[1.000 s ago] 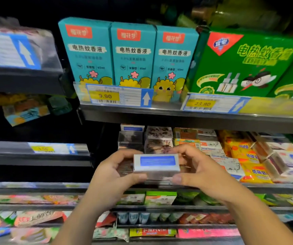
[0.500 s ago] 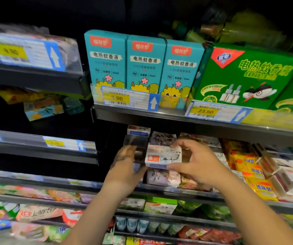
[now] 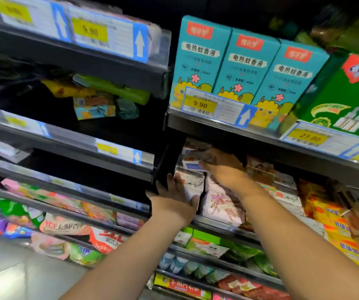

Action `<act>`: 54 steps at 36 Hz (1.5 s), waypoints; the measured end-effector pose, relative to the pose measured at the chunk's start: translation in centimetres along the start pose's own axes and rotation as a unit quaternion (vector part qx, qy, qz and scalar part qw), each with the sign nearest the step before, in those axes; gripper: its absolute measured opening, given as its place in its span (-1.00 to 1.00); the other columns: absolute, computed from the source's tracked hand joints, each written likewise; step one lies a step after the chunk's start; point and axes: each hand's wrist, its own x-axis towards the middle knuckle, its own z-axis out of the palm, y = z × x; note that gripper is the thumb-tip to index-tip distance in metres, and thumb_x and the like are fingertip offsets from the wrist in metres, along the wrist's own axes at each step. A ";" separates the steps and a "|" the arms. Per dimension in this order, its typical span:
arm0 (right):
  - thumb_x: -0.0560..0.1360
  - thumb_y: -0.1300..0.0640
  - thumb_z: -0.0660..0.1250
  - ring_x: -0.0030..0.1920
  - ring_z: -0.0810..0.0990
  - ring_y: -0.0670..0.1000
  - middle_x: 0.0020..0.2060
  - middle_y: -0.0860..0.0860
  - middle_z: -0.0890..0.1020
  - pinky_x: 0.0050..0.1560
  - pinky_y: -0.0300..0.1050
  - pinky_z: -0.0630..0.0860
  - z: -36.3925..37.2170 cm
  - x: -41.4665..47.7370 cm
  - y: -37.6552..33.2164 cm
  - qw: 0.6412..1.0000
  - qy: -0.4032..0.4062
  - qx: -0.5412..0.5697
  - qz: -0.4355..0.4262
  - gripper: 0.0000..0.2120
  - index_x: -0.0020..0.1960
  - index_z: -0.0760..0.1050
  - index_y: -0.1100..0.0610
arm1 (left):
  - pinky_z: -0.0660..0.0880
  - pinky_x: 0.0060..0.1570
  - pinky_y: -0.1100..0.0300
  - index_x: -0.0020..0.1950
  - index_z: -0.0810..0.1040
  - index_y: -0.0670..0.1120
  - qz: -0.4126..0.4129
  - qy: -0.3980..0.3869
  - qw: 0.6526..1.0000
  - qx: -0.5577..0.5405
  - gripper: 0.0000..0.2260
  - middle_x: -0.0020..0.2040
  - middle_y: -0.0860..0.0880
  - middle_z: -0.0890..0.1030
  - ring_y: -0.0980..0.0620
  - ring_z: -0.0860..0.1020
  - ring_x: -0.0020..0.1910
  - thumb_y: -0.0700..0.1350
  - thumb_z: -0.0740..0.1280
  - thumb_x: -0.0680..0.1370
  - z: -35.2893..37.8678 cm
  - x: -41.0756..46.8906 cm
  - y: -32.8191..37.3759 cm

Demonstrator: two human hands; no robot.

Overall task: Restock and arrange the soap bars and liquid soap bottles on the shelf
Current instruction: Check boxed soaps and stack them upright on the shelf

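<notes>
A white soap box with a blue panel (image 3: 190,165) lies on top of a stack of soap boxes at the left end of the soap shelf (image 3: 215,226). My right hand (image 3: 224,167) reaches in under the upper shelf and holds this box, fingers over its top; the thumb is hidden. Beneath it stands a white printed soap box (image 3: 192,184). My left hand (image 3: 174,198) lies flat against that box's left side, fingers straight and thumb spread under it. A pink floral soap pack (image 3: 219,202) stands just to the right, below my right wrist.
Three teal boxes (image 3: 247,68) and a green box (image 3: 347,94) fill the shelf above, leaving little headroom. Yellow soap packs (image 3: 334,221) crowd the right. A dark upright divider (image 3: 163,169) borders the stack on the left. Packets fill lower shelves (image 3: 66,226).
Both hands carried the soap box forward from in front of the shelf onto the stack at the left end. My left hand let go and moved down against the lower box. The view swung left.
</notes>
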 end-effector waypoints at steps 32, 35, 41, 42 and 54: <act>0.56 -0.06 0.36 0.07 0.66 0.13 0.00 0.07 0.73 0.01 -0.10 0.51 -4.5 -10.2 9.8 0.986 0.095 -0.091 0.105 -0.74 0.19 0.65 -0.01 | 0.08 0.46 -0.27 0.62 -0.23 -0.03 0.035 -0.034 0.998 -0.034 -0.29 0.64 -0.09 -0.18 -0.29 -0.07 0.58 0.34 -0.11 0.62 -0.2 1.0 -1.1; 0.51 0.02 0.43 0.06 0.64 0.15 0.02 0.08 0.71 0.07 -0.06 0.52 -5.6 -12.9 13.2 0.983 0.101 -0.074 0.132 -0.81 0.09 0.69 0.03 | 0.18 0.42 -0.18 0.51 0.20 -0.03 0.032 0.036 0.997 -0.067 -0.41 0.57 -0.14 0.16 -0.22 0.13 0.53 0.31 -0.08 0.62 -0.6 0.9 -0.6; 0.49 -0.03 0.46 0.04 0.61 0.06 0.07 0.08 0.67 -0.04 -0.13 0.44 -6.2 -16.9 17.4 0.973 0.044 -0.016 0.228 -0.68 0.21 0.61 0.05 | 0.47 0.20 -0.03 0.37 0.44 -0.10 0.145 0.180 0.972 0.038 -0.48 0.36 -0.22 0.47 -0.24 0.45 0.33 0.20 -0.04 0.65 -2.5 -0.9 4.1; 0.49 -0.07 0.45 0.08 0.62 0.08 0.10 0.07 0.67 -0.01 -0.10 0.46 -6.3 -17.3 17.7 0.972 0.035 -0.015 0.232 -0.62 0.26 0.59 0.05 | 0.53 0.10 -0.02 0.32 0.48 -0.11 0.175 0.187 0.965 0.054 -0.48 0.25 -0.22 0.55 -0.23 0.53 0.23 0.21 -0.02 0.64 -2.6 -1.3 5.2; 0.40 -0.12 0.53 0.36 0.43 0.13 0.38 0.07 0.38 0.34 -0.03 0.40 -7.1 -16.7 18.3 0.966 -0.039 0.000 0.256 -0.25 0.51 0.32 -0.04 | 0.08 0.52 -0.18 0.60 -0.14 0.26 0.307 0.093 0.946 0.037 -0.44 0.64 -0.04 -0.06 -0.16 -0.11 0.60 0.33 -0.10 0.62 0.9 -0.7 12.5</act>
